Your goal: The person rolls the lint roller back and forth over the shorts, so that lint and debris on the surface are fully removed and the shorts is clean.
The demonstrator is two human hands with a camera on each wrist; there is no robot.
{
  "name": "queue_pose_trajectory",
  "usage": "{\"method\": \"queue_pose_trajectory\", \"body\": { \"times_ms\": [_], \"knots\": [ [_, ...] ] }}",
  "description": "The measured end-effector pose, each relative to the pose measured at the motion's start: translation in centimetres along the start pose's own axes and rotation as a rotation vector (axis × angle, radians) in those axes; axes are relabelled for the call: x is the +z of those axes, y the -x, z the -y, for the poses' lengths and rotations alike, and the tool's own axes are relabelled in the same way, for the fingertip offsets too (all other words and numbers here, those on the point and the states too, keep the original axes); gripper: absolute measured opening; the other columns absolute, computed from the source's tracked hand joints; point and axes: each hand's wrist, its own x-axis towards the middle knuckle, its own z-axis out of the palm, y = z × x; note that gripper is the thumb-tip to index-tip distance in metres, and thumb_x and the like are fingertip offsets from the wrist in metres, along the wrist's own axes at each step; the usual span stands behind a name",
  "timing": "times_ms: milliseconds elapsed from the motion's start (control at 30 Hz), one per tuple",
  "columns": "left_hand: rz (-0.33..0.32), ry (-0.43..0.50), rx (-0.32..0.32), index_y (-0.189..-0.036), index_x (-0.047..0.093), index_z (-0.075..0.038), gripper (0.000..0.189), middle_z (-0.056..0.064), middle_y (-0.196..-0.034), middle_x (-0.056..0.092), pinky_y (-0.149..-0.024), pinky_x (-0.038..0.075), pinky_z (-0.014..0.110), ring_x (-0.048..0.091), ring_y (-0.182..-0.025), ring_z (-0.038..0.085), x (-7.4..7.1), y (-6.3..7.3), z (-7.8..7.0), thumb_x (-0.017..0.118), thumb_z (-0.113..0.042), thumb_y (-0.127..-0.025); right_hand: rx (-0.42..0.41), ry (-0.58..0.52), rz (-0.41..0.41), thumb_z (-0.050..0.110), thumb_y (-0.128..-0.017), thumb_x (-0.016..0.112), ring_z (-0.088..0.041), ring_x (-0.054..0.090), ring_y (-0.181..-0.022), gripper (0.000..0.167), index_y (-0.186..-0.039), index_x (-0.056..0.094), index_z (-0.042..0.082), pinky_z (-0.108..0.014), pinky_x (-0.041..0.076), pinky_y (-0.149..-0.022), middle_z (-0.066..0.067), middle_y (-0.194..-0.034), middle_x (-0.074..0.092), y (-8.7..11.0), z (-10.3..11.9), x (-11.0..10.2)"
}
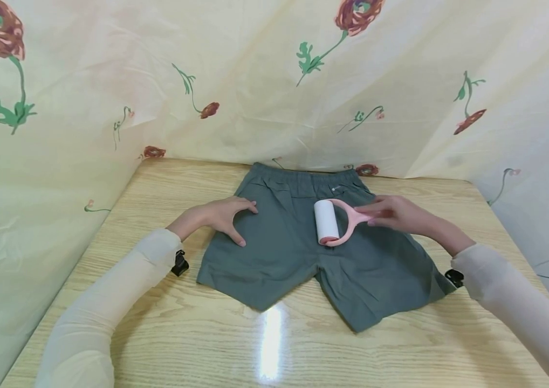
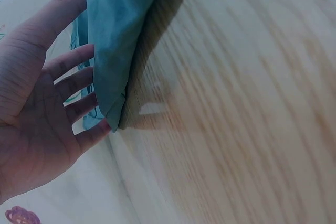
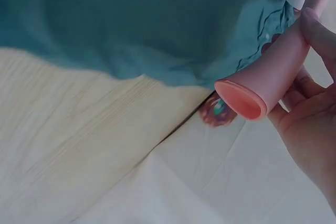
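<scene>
Dark grey-green shorts lie spread on the table, waistband toward the back wall and legs toward me. My right hand grips the pink handle of a lint roller, fingers and thumb wrapped around it. The white roll lies over the middle of the shorts, below the waistband; whether it touches the cloth I cannot tell. On the left side of the shorts rests my left hand, thumb and fingers spread apart. In the left wrist view its fingers reach to the cloth's edge, holding nothing.
The light wood-grain table extends around the shorts, with a bright light reflection near the front. A cream curtain with red flowers hangs behind and along both sides, meeting the table edges. A small black wrist camera sits below the left wrist.
</scene>
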Motion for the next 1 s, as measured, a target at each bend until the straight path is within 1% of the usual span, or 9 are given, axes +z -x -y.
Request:
{"method": "queue_pose_trajectory", "body": {
  "times_ms": [33,100,167,267,367,500,667,900,1000],
  "knots": [
    [0.0,0.002,-0.002,-0.152,0.045,-0.011,0.09,0.011,-0.17,0.024,-0.126,0.024,0.052,0.017,-0.158,0.035,0.0,0.0,0.0,0.088,-0.042,-0.079,0.004,-0.001,-0.003,0.007,-0.089,0.078,-0.017,0.06,-0.084,0.043,-0.131,0.07,0.007,-0.029,0.05,-0.068,-0.011,-0.113,0.077,0.3,-0.2,-0.1],
    [-0.001,0.003,-0.003,-0.152,0.045,-0.011,0.09,0.011,-0.17,0.024,-0.126,0.024,0.052,0.016,-0.158,0.035,0.0,0.1,0.0,0.088,-0.042,-0.079,0.007,0.004,-0.009,0.009,-0.089,0.078,-0.016,0.06,-0.081,0.043,-0.131,0.071,0.007,-0.03,0.05,-0.067,-0.009,-0.106,0.078,1.0,-0.6,-0.2],
    [-0.001,0.006,-0.004,-0.153,0.045,-0.011,0.09,0.011,-0.17,0.023,-0.126,0.024,0.052,0.016,-0.158,0.035,0.0,0.1,0.0,0.088,-0.042,-0.079,0.009,-0.003,-0.017,0.008,-0.088,0.078,-0.011,0.054,-0.075,0.043,-0.13,0.071,0.006,-0.027,0.048,-0.063,-0.003,-0.094,0.074,1.6,-1.0,-0.4],
    [-0.003,0.004,0.0,-0.152,0.045,-0.011,0.09,0.011,-0.17,0.024,-0.126,0.024,0.053,0.016,-0.158,0.036,0.1,0.2,-0.1,0.088,-0.042,-0.079,0.006,-0.018,-0.03,0.007,-0.088,0.078,-0.003,0.046,-0.07,0.042,-0.129,0.071,0.004,-0.023,0.043,-0.059,0.003,-0.086,0.067,2.5,-1.5,-0.6],
    [-0.007,0.005,0.005,-0.152,0.045,-0.01,0.09,0.012,-0.169,0.024,-0.125,0.024,0.053,0.017,-0.157,0.036,0.1,0.1,-0.1,0.088,-0.042,-0.08,0.001,-0.013,-0.046,0.005,-0.087,0.078,0.001,0.048,-0.072,0.041,-0.128,0.071,0.002,-0.022,0.044,-0.06,0.002,-0.092,0.07,3.3,-1.8,-0.8],
    [-0.009,0.004,0.006,-0.152,0.046,-0.01,0.09,0.012,-0.169,0.024,-0.126,0.023,0.052,0.017,-0.158,0.036,0.2,-0.1,0.0,0.088,-0.041,-0.079,0.026,-0.01,-0.049,0.005,-0.087,0.078,0.001,0.05,-0.073,0.041,-0.128,0.071,0.003,-0.022,0.044,-0.06,0.0,-0.096,0.072,4.5,-2.2,-1.4],
    [-0.007,0.0,0.004,-0.152,0.045,-0.01,0.09,0.012,-0.169,0.024,-0.126,0.023,0.052,0.016,-0.158,0.036,0.1,-0.1,-0.2,0.089,-0.04,-0.079,0.075,0.007,-0.047,0.005,-0.087,0.079,0.001,0.046,-0.069,0.042,-0.128,0.072,0.004,-0.022,0.041,-0.058,0.003,-0.093,0.071,5.8,-2.7,-2.0],
    [-0.011,-0.001,0.011,-0.152,0.046,-0.009,0.089,0.014,-0.169,0.025,-0.126,0.023,0.054,0.017,-0.157,0.038,0.0,0.2,-0.4,0.088,-0.04,-0.08,0.181,0.037,-0.023,0.008,-0.088,0.078,0.0,0.045,-0.067,0.041,-0.128,0.072,0.006,-0.022,0.038,-0.057,0.004,-0.091,0.07,7.2,-2.9,-3.0],
    [-0.012,0.005,0.016,-0.151,0.046,-0.008,0.088,0.015,-0.169,0.025,-0.126,0.023,0.054,0.017,-0.157,0.038,-0.1,0.2,-0.4,0.088,-0.039,-0.08,0.184,0.06,-0.022,0.008,-0.088,0.079,0.001,0.045,-0.067,0.039,-0.126,0.073,0.005,-0.022,0.038,-0.058,0.005,-0.091,0.07,7.7,-3.0,-3.3]
  ]
}}
